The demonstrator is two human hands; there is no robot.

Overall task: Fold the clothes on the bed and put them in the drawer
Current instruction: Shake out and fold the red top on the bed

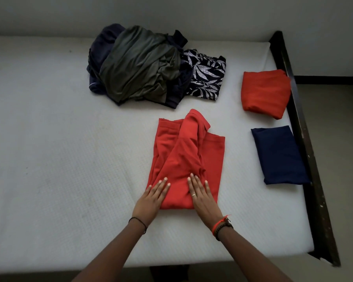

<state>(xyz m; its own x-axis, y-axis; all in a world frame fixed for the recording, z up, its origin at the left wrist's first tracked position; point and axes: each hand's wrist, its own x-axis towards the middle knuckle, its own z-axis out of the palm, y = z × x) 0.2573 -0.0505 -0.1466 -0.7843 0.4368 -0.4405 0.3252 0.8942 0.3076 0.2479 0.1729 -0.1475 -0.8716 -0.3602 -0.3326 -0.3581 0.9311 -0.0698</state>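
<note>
Clothes lie in three groups on the white mattress, and the one in work is the red shirt, spread in the middle of the bed directly in front of the person. It is partly folded into a narrow strip. Its long axis runs from 6 to 12 o'clock, with the near hem under the hands and the collar end pointing away, a loose flap crossing it on the slant.

Both hands lie flat on the near end, fingers straight, pressing the cloth and gripping nothing. The left hand covers the corner at 7 o'clock and the right hand sits just beside it toward 5 o'clock. Both are about equally near the hem, so the next fold probably runs along that axis — near end carried up toward the collar, or the reverse.

At 11 to 12 o'clock, well beyond the shirt, sits an unfolded heap of grey-green and dark blue cloth, with a leaf-print piece touching its right side. At 2 o'clock a folded red piece rests against the dark bed frame. At 3 o'clock lies a folded navy piece, near the frame and apart from the shirt.

No drawer shows in this view — nothing can be said of what it holds.
</note>
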